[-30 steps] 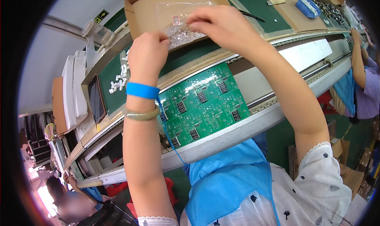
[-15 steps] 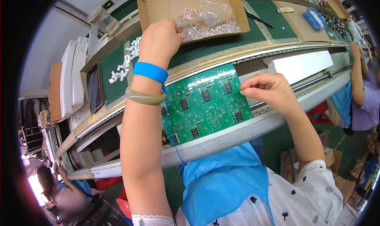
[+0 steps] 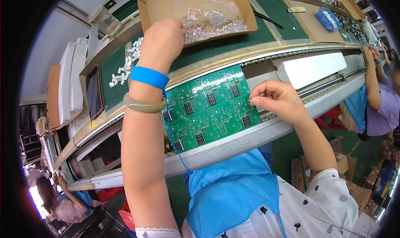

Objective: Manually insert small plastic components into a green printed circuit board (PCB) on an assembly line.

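A green circuit board panel [image 3: 208, 113] with several black digit displays lies across the rails in front of me. My right hand [image 3: 277, 101] pinches a tiny shiny electronic component [image 3: 250, 101] between thumb and fingertips, just over the panel's right edge. My left hand [image 3: 163, 42] is at the front left of an open cardboard box [image 3: 160, 0], its fingers curled against small clear, shiny components [image 3: 216, 32]. The back of the hand hides most of those fingers, so what they grip cannot be made out. A blue wrist strap [image 3: 149, 77] and its cord hang from that arm over the panel.
White cylindrical parts [image 3: 125, 67] are scattered left of the box. Black tweezers [image 3: 268, 19] and a blue container [image 3: 327, 19] lie to the right. A white board [image 3: 312, 70] spans the rails. A co-worker [image 3: 381, 107] works at the far right, another person [image 3: 68, 200] at lower left.
The whole view has shifted slightly, moving the scene a little left. Both hands keep nearly the same places, the left at the box and the right at the panel's edge.
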The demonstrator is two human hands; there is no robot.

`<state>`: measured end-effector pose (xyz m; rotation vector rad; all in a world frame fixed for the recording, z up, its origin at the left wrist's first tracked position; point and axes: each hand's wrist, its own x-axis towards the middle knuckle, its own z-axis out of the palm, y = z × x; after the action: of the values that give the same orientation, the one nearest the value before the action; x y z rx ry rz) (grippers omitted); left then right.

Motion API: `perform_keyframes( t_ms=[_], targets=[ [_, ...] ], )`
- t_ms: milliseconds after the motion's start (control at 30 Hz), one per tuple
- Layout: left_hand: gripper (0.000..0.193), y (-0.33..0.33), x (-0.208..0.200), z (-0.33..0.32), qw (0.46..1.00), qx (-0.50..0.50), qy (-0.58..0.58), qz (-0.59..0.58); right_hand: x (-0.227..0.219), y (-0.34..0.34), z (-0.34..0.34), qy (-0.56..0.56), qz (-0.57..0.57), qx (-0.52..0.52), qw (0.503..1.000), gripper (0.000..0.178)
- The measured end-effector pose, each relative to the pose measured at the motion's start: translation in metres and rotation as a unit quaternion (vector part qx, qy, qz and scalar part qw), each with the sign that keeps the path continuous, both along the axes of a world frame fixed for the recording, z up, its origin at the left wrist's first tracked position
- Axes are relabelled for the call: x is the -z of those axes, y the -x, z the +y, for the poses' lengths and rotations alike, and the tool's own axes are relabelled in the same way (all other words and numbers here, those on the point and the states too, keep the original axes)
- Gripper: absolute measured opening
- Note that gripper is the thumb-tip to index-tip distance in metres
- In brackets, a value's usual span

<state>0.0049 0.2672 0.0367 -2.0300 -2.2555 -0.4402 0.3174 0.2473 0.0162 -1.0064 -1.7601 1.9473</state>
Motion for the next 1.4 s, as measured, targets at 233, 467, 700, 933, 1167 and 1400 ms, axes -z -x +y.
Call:
perform_keyframes(
  t_ms=[233, 467, 700, 933, 1167, 1400],
  targets=[
    [0.027, -0.004, -0.006, -0.006, 0.994, -0.006, -0.103, -0.031, 0.002, 0.003, -0.004, -0.317, -0.049, -0.05, 0.946, 0.008],
    [0.029, -0.022, -0.028, -0.03, 0.927, -0.051, -0.036, -0.37, 0.003, 0.006, -0.009, -0.44, -0.079, -0.082, 0.891, 0.01],
    [0.023, -0.04, -0.036, -0.062, 0.845, 0.024, 0.01, -0.535, 0.0, 0.008, -0.013, -0.468, -0.121, -0.083, 0.872, 0.013],
    [0.018, -0.065, -0.032, -0.092, 0.765, 0.056, 0.085, -0.636, -0.01, 0.016, -0.026, -0.544, -0.179, -0.083, 0.815, 0.013],
    [0.018, -0.078, -0.015, -0.114, 0.676, 0.029, 0.123, -0.726, -0.022, 0.021, 0.015, -0.457, -0.138, -0.068, 0.876, 0.015],
    [0.016, -0.086, -0.01, -0.119, 0.697, 0.015, 0.112, -0.708, -0.037, 0.074, 0.084, -0.579, -0.047, 0.051, 0.812, 0.019]
  ],
)
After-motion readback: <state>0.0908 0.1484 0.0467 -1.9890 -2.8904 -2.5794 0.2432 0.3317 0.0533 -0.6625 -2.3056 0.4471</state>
